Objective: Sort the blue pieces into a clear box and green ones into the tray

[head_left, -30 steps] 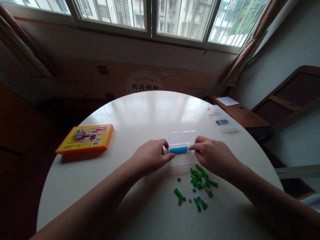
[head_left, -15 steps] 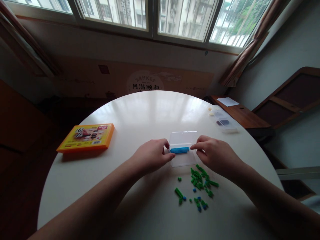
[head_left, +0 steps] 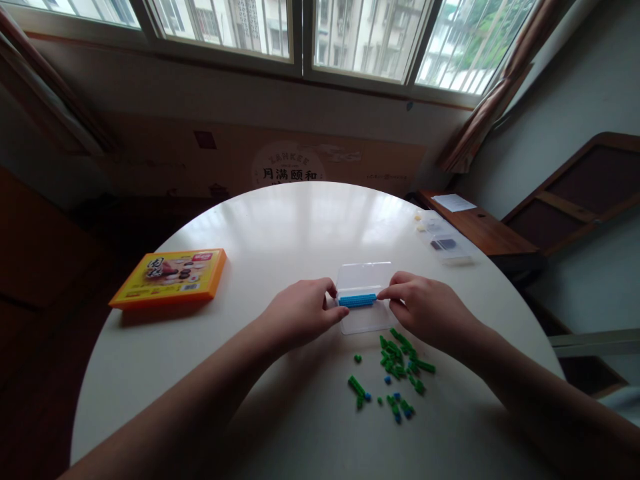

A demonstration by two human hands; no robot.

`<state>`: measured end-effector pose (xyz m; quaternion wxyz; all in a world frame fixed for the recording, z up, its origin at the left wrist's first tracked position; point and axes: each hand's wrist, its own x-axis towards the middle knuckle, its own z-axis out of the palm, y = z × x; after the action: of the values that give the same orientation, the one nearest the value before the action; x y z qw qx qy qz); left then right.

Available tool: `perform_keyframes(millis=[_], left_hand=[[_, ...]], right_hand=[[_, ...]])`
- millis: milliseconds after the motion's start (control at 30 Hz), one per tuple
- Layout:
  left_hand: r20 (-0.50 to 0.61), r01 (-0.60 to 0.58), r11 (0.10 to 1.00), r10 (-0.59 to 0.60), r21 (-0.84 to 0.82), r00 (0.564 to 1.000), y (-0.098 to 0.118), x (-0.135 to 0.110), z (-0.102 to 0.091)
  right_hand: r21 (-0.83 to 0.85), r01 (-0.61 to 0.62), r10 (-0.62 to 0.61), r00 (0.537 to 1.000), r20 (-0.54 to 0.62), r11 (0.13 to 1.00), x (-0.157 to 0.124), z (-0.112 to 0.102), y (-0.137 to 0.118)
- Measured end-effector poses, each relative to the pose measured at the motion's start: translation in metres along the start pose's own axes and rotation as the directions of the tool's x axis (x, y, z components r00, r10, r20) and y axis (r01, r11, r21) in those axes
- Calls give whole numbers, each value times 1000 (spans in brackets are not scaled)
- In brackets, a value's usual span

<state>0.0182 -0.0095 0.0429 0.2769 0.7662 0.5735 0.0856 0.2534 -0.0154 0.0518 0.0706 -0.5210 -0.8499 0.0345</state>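
A bar of blue toy building blocks [head_left: 357, 301] lies across an opened clear plastic case [head_left: 366, 275] on the white table. My left hand [head_left: 305, 310] has its thumb and forefinger around the bar's left end, gripping it. From the other side, my right hand [head_left: 433, 307] touches or almost touches the bar's right end with an outstretched forefinger; its thumb is apart and the other fingers are partly curled. Just below the case is a loose pile of green block pieces [head_left: 393, 360], with a few small blue blocks [head_left: 387, 380] among them.
The round white table [head_left: 280, 220] fills the middle of the view. At its left is an orange-yellow game box [head_left: 173, 277]. Clear plastic packs [head_left: 445, 243] lie near the right edge, beside a wooden desk [head_left: 493, 237] holding a white paper [head_left: 454, 203].
Both hands keep nearly the same pose at the blue bar. The whole view has shifted very slightly; nothing has visibly been picked up or let go.
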Motion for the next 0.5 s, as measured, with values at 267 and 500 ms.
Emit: perform_keyframes(millis=[267, 500], left_hand=[[18, 12, 1000, -12, -1, 1000, 2, -1, -1], [31, 24, 1000, -24, -2, 999, 3, -1, -3]], right_hand=[[26, 31, -29, 998, -47, 999, -5, -7, 1], [41, 63, -61, 997, -49, 997, -10, -12, 5]])
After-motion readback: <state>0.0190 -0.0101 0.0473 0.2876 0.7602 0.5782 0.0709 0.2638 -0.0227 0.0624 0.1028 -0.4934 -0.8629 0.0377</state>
